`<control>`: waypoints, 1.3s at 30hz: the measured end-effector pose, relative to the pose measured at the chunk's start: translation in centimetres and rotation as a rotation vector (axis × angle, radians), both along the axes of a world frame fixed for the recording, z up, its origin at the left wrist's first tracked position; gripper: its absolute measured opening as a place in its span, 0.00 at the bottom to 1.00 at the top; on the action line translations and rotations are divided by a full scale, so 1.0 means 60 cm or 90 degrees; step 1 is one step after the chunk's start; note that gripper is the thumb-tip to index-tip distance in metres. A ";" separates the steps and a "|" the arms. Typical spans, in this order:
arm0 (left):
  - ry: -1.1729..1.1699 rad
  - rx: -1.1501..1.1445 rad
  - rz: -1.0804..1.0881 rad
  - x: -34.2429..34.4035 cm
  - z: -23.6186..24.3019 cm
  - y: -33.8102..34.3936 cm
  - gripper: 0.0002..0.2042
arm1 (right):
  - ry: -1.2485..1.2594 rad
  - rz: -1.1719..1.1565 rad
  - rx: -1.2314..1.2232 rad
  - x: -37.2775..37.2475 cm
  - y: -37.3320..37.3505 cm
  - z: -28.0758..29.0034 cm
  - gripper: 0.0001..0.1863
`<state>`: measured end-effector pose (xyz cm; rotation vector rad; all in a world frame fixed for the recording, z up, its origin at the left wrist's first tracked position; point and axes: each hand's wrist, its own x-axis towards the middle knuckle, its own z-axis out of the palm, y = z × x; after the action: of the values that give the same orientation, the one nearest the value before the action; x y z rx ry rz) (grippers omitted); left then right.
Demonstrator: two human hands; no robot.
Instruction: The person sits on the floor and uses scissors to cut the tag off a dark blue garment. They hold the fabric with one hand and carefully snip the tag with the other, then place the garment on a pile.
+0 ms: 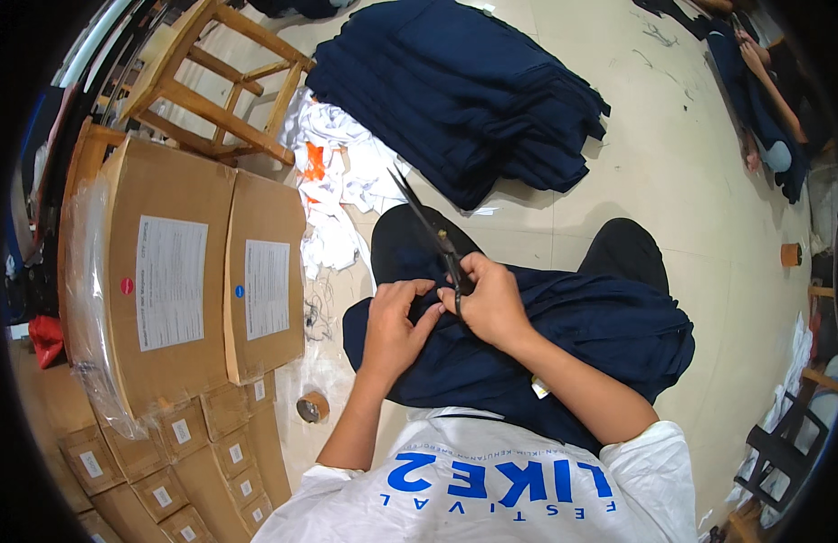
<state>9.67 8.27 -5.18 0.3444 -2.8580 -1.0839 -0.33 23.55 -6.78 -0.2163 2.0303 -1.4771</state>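
Observation:
My right hand (491, 306) grips a pair of dark scissors (423, 213) by the handles, and their long blades point up and to the left, away from the cloth. A navy garment (582, 326) lies bunched across my lap. On its left part, my left hand (394, 328) has fingers and thumb bent around a bit of the cloth, close to the right hand. The exact spot between its fingertips is partly hidden. A small pale tag (539, 387) shows on the garment below my right forearm.
A large stack of navy garments (455, 100) lies on the floor ahead, beside white cloth (333, 181). Cardboard boxes (175, 362) and a wooden stool (202, 95) stand at left. A tape roll (312, 407) sits near my left arm. Another person's arm (772, 86) works at far right.

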 end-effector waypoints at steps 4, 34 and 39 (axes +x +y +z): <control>0.042 0.060 0.109 0.009 -0.015 0.017 0.12 | -0.173 -0.041 -0.169 0.005 0.006 -0.035 0.10; 0.075 0.406 0.179 0.015 -0.015 -0.018 0.06 | -0.069 0.133 -0.329 -0.199 0.031 0.266 0.11; 0.088 0.356 0.096 0.049 -0.009 -0.063 0.07 | 0.007 0.183 -0.375 -0.226 0.002 0.300 0.13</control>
<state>12.59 4.49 -5.73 0.4791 -2.3205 -1.7769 -13.87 23.67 11.24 -0.7212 1.4441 -1.8380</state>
